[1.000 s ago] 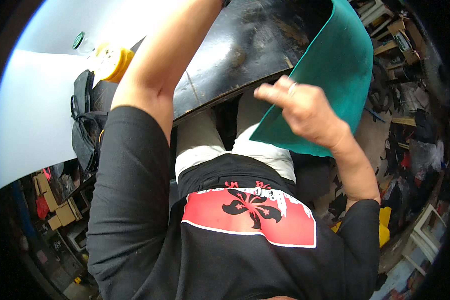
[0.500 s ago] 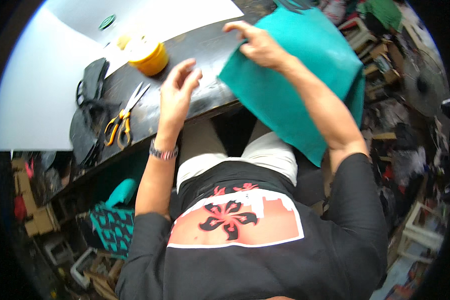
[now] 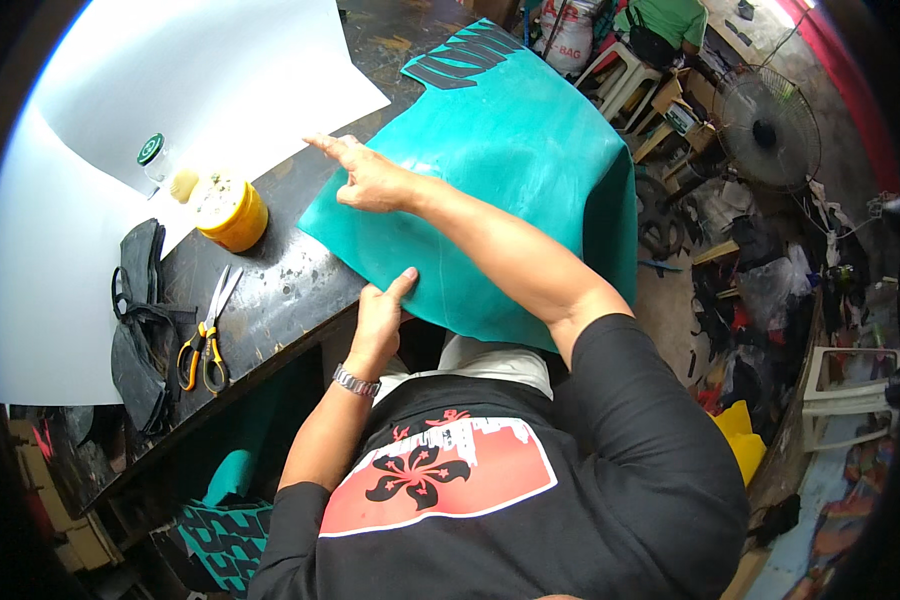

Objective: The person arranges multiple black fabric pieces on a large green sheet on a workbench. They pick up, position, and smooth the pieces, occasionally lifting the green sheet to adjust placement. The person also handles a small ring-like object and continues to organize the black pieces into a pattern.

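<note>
A large teal sheet (image 3: 490, 140) lies over the dark table (image 3: 290, 255) and hangs down past its front edge toward my lap. My left hand (image 3: 378, 318) pinches the sheet's near edge, thumb on top, the other fingers hidden underneath. Above the sheet's left side is my right hand (image 3: 370, 180), its index finger stretched out to the left and nothing visible in it. Several dark cut pieces (image 3: 462, 60) lie in rows on the sheet's far end.
Left on the table are a yellow tub (image 3: 238, 222), a green-lidded jar (image 3: 153, 155), orange-handled scissors (image 3: 206, 345), bundled black strips (image 3: 142, 320) and big white sheets (image 3: 220, 70). A standing fan (image 3: 765, 132), stools and scrap piles fill the right. Another person in green (image 3: 665, 22) sits far off.
My left hand has come down from above the table and taken hold of the sheet's near edge. The sheet now lies flatter, and my right hand has let go of its corner.
</note>
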Action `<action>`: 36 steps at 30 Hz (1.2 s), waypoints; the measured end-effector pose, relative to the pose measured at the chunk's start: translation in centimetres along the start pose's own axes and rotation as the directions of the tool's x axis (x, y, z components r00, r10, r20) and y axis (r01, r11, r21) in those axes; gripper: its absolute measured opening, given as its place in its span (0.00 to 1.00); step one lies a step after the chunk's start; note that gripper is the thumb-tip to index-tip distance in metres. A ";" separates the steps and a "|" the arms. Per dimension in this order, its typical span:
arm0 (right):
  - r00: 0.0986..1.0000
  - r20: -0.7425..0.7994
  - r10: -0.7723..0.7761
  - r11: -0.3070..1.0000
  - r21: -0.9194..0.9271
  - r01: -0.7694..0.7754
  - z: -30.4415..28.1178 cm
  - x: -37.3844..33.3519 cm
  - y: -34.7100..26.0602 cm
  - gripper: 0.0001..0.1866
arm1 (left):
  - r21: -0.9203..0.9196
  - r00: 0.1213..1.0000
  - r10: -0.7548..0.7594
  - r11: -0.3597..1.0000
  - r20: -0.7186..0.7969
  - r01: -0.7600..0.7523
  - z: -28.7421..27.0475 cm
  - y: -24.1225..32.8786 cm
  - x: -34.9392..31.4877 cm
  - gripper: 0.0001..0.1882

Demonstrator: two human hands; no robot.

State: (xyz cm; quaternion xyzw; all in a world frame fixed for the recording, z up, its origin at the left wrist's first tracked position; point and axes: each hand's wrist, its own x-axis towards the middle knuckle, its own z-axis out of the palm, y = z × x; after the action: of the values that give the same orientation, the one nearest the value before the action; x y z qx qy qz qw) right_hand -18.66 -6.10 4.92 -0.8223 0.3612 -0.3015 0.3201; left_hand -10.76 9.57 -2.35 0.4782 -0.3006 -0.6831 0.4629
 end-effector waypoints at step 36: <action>-0.259 0.136 0.956 -0.291 0.521 -0.803 -1.8 -54.0 27.2 0.49 | 0.354 0.961 0.253 0.914 -0.115 -0.198 -7.0 5.6 9.8 0.18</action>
State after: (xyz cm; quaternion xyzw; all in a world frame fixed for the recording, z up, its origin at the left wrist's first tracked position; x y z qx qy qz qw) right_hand -61.02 21.32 -28.51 -0.0651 0.8323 -0.1476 0.5303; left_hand -3.42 -1.43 -3.75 0.5654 -0.4291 -0.5229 0.4720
